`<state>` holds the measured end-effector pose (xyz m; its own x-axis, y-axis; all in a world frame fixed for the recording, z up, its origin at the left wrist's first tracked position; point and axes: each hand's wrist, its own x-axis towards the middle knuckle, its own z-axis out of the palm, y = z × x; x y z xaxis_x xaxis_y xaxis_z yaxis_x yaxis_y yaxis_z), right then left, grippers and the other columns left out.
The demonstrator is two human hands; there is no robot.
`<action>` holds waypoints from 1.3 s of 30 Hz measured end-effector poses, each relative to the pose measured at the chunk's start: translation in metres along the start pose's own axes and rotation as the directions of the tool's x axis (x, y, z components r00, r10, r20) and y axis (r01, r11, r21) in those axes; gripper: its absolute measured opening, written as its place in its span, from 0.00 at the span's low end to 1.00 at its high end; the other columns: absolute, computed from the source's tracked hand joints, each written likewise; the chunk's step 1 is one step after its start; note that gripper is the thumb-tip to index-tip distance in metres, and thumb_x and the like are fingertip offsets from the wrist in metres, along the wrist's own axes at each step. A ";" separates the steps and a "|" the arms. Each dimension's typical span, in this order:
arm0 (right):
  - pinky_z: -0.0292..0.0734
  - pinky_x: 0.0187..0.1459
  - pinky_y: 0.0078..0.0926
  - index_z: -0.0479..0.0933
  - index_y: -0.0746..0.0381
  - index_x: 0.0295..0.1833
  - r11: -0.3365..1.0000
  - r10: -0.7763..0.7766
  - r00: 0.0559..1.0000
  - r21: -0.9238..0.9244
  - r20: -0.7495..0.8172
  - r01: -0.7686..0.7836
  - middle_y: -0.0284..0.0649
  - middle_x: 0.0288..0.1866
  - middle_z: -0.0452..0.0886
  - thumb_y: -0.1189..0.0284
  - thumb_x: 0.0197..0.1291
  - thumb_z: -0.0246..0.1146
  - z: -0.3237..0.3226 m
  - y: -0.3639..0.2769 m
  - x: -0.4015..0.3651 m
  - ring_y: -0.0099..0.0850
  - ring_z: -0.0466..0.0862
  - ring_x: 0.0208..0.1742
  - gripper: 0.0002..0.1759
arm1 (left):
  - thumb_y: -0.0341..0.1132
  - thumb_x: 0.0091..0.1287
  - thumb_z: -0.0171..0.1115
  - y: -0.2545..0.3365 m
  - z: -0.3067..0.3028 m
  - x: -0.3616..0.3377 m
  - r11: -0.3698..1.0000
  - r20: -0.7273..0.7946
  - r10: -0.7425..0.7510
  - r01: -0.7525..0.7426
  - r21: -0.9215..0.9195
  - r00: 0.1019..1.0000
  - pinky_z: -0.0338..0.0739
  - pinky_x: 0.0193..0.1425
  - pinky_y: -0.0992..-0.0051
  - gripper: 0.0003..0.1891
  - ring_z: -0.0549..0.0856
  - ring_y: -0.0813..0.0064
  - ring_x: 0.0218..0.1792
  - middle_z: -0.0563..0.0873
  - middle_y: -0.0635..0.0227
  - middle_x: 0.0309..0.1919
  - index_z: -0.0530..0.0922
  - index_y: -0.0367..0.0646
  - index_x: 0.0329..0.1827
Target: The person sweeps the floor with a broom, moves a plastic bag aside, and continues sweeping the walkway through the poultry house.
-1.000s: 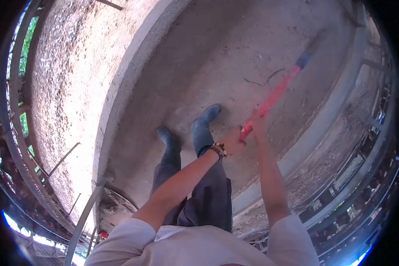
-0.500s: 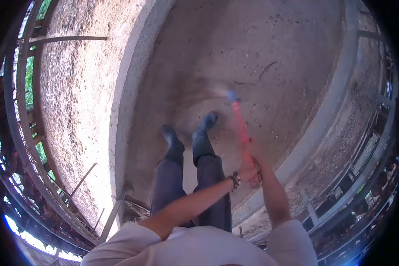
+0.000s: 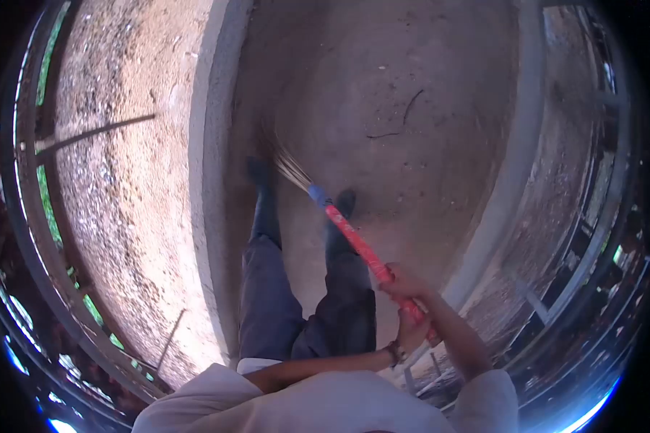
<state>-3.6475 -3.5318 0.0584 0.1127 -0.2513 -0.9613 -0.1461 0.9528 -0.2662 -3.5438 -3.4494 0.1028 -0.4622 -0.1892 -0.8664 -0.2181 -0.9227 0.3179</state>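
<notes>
A broom (image 3: pixel 355 240) with a red-wrapped handle, a blue collar and thin stiff bristles slants across the view, its bristles spread on the floor near my left boot (image 3: pixel 261 180). My right hand (image 3: pixel 406 282) is closed round the handle's upper part. Just behind it, close to the handle's end, my left hand (image 3: pixel 412 330) is also wrapped on, with a bracelet at that wrist. The handle passes over my right leg, and the collar lies just left of my right boot (image 3: pixel 345 205). The bristle tips are blurred.
Concrete kerbs run along both sides of the floor (image 3: pixel 440 166), the left kerb (image 3: pixel 213 173) near my left boot. Thin twigs (image 3: pixel 412 107) lie ahead. Beyond the left kerb stretches sunlit, littered ground (image 3: pixel 133 195) with railings; more railings (image 3: pixel 567 270) stand at right.
The broom head has swung left across the floor, from ahead of my right boot to beside my left one. Both hands keep their hold, and my legs and the view have shifted.
</notes>
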 end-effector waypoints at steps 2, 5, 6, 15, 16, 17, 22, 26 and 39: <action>0.74 0.33 0.30 0.71 0.69 0.46 0.998 0.029 0.977 -0.050 -0.209 -0.040 0.43 0.30 0.78 0.69 0.48 0.63 -0.014 0.002 0.043 0.32 0.80 0.32 0.21 | 0.29 0.63 0.56 0.029 -0.028 0.036 0.997 0.082 -0.079 0.079 0.004 0.993 0.77 0.29 0.77 0.18 0.79 0.78 0.30 0.76 0.67 0.36 0.61 0.42 0.53; 0.74 0.29 0.28 0.69 0.69 0.49 0.877 0.021 0.643 0.324 -0.765 0.356 0.40 0.28 0.77 0.70 0.51 0.61 -0.008 0.001 0.134 0.27 0.77 0.27 0.20 | 0.32 0.61 0.55 0.079 -0.112 0.128 0.973 0.330 -0.138 0.065 0.222 0.934 0.74 0.22 0.75 0.14 0.78 0.78 0.23 0.77 0.68 0.29 0.64 0.42 0.47; 0.73 0.29 0.28 0.68 0.69 0.49 0.814 0.077 0.563 0.378 -0.823 0.441 0.39 0.28 0.77 0.71 0.52 0.60 -0.001 -0.016 0.147 0.26 0.76 0.26 0.20 | 0.33 0.60 0.55 0.092 -0.149 0.156 0.852 0.335 -0.290 0.082 0.517 0.897 0.72 0.20 0.74 0.12 0.77 0.77 0.20 0.77 0.68 0.25 0.65 0.43 0.45; 0.75 0.21 0.29 0.62 0.63 0.40 -0.258 0.807 0.455 0.469 -0.377 0.845 0.38 0.24 0.70 0.81 0.53 0.56 0.204 -0.159 0.055 0.28 0.74 0.20 0.11 | 0.36 0.58 0.62 0.256 -0.317 0.059 0.421 0.404 -0.878 0.010 0.907 0.258 0.71 0.16 0.79 0.17 0.75 0.81 0.16 0.76 0.72 0.23 0.66 0.45 0.46; 0.75 0.20 0.29 0.62 0.63 0.38 -0.386 0.801 0.535 0.452 -0.269 0.804 0.38 0.23 0.70 0.81 0.53 0.56 0.231 -0.154 0.051 0.28 0.74 0.19 0.10 | 0.37 0.59 0.62 0.273 -0.310 0.040 0.319 0.284 -0.939 0.182 0.930 0.192 0.70 0.17 0.80 0.14 0.75 0.83 0.16 0.75 0.73 0.22 0.67 0.45 0.43; 0.74 0.19 0.29 0.62 0.63 0.37 -0.510 0.773 0.614 0.419 -0.161 0.751 0.38 0.22 0.69 0.81 0.53 0.56 0.262 -0.149 0.055 0.29 0.73 0.17 0.09 | 0.38 0.61 0.63 0.286 -0.301 0.021 0.191 0.162 -0.981 0.344 0.919 0.110 0.70 0.17 0.81 0.13 0.74 0.84 0.16 0.74 0.74 0.21 0.69 0.46 0.41; 0.73 0.18 0.29 0.65 0.62 0.35 -0.796 0.512 0.850 0.439 0.124 0.416 0.37 0.20 0.68 0.82 0.51 0.56 0.356 -0.156 0.157 0.29 0.72 0.16 0.08 | 0.34 0.60 0.60 0.282 -0.347 0.010 -0.124 -0.295 -0.902 0.465 0.877 0.316 0.70 0.13 0.82 0.08 0.73 0.84 0.12 0.72 0.75 0.17 0.69 0.46 0.35; 0.71 0.15 0.26 0.68 0.64 0.31 -0.309 0.187 0.944 0.896 -0.272 0.319 0.35 0.19 0.70 0.77 0.46 0.61 0.332 -0.220 0.239 0.27 0.73 0.15 0.08 | 0.30 0.60 0.57 0.262 -0.403 -0.017 0.385 -0.293 -0.517 0.524 0.760 0.804 0.67 0.13 0.82 0.07 0.71 0.84 0.11 0.71 0.74 0.15 0.67 0.45 0.33; 0.71 0.16 0.23 0.65 0.62 0.43 -0.719 0.424 0.802 0.381 -0.421 0.581 0.36 0.21 0.72 0.77 0.53 0.61 0.425 -0.175 0.078 0.25 0.74 0.15 0.14 | 0.25 0.57 0.57 0.221 -0.408 -0.110 0.020 -0.129 -0.735 0.212 0.977 0.665 0.67 0.14 0.80 0.07 0.75 0.80 0.12 0.74 0.70 0.14 0.67 0.40 0.34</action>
<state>-3.1951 -3.6456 0.0597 -0.3856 0.1307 -0.9134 0.5450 -0.7665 -0.3398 -3.1904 -3.7700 0.1113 -0.0359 0.5092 -0.8599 -0.9420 0.2701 0.1992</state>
